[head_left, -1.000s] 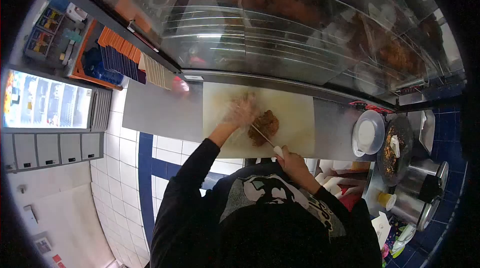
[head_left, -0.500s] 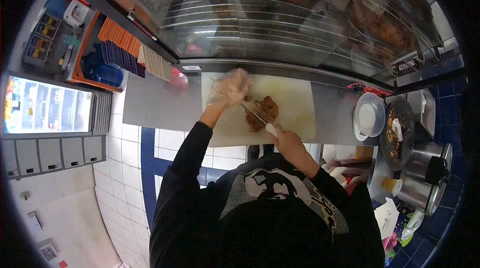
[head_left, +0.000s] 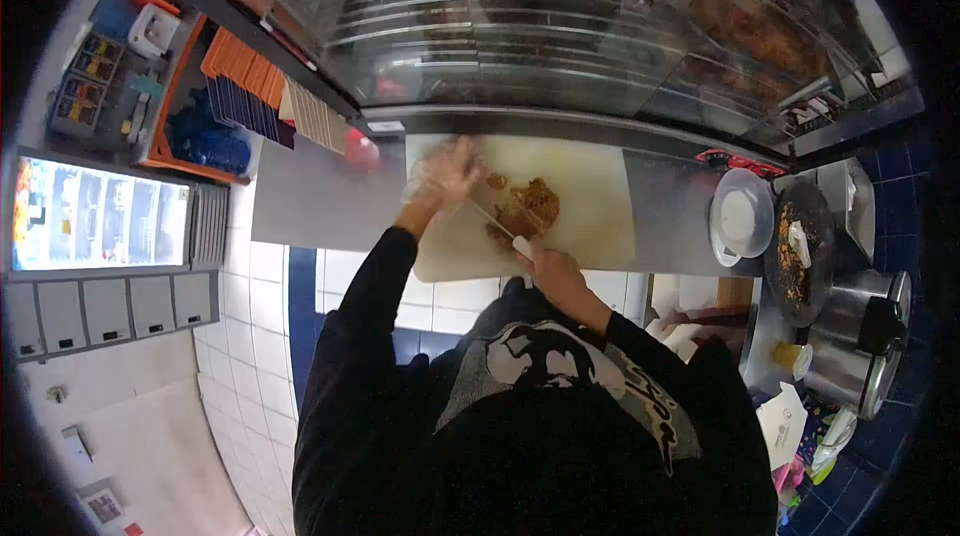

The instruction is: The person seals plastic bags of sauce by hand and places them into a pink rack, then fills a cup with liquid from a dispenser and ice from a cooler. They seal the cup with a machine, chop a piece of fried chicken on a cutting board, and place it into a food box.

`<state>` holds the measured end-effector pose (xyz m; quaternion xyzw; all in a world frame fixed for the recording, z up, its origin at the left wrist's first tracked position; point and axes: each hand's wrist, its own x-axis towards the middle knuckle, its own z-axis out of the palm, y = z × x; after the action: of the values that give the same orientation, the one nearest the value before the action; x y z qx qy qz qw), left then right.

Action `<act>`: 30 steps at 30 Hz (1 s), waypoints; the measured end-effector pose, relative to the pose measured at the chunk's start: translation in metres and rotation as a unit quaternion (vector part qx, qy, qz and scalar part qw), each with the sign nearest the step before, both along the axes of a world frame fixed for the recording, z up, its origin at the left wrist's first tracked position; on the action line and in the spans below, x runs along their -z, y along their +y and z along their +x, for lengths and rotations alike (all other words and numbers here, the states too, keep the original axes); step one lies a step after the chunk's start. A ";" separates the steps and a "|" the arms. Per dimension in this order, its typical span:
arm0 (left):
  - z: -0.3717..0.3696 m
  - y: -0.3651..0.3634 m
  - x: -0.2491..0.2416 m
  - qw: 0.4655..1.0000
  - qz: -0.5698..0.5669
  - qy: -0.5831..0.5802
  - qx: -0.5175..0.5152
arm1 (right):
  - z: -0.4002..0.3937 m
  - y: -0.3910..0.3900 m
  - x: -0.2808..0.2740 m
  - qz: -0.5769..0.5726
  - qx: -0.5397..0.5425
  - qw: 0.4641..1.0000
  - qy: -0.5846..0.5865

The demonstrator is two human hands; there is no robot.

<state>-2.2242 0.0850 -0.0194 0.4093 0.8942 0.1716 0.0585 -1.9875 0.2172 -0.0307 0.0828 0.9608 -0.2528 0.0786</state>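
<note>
My right hand [head_left: 558, 278] is closed around the white handle of a knife [head_left: 523, 247], whose blade points up and left across the cutting board. Browned, seasoned meat [head_left: 532, 204] lies on the white cutting board [head_left: 597, 186], beside the blade, with a small separate piece just above and left of it. My left hand [head_left: 443, 179], in a clear plastic glove, is over the board's left part near the knife tip. Motion blurs its fingers, so whether they grip anything does not show.
A glass display case [head_left: 560, 46] runs along the counter's back. To the right are a clear plastic tub [head_left: 742, 222], a dark stone mortar [head_left: 812, 271] with crumbs and a steel pot [head_left: 850, 368]. Menu boards [head_left: 240, 86] hang over the counter's left end.
My right hand and the knife have shifted slightly left. My left hand has moved a little left, and a small piece of meat now lies apart from the rest.
</note>
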 end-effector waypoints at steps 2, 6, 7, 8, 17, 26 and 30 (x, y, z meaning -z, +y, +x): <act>0.007 0.003 -0.027 0.999 0.037 0.003 -0.003 | 0.000 0.001 -0.025 -0.008 0.002 1.000 0.014; 0.034 0.027 -0.091 0.985 0.155 0.051 0.057 | 0.026 0.024 -0.076 -0.035 0.010 0.998 0.044; 0.037 0.037 -0.095 0.973 0.200 0.072 0.087 | 0.032 0.035 -0.074 -0.014 0.035 0.999 0.020; 0.037 0.047 -0.091 0.973 0.202 0.073 0.084 | 0.035 0.044 -0.073 0.007 0.061 0.998 -0.002; 0.021 0.075 0.005 0.991 0.075 -0.063 0.094 | 0.035 0.061 -0.023 0.013 0.081 0.996 -0.047; 0.012 0.069 -0.020 0.993 -0.001 -0.107 0.051 | 0.014 0.063 -0.037 -0.002 0.050 0.998 -0.046; 0.030 0.080 -0.086 0.992 0.027 -0.019 0.118 | 0.041 0.083 -0.057 0.054 0.038 0.998 0.022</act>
<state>-2.1946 0.1653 0.0664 0.5103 0.8333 0.1954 0.0841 -1.9462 0.2998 0.0263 0.1181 0.9707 -0.2050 0.0429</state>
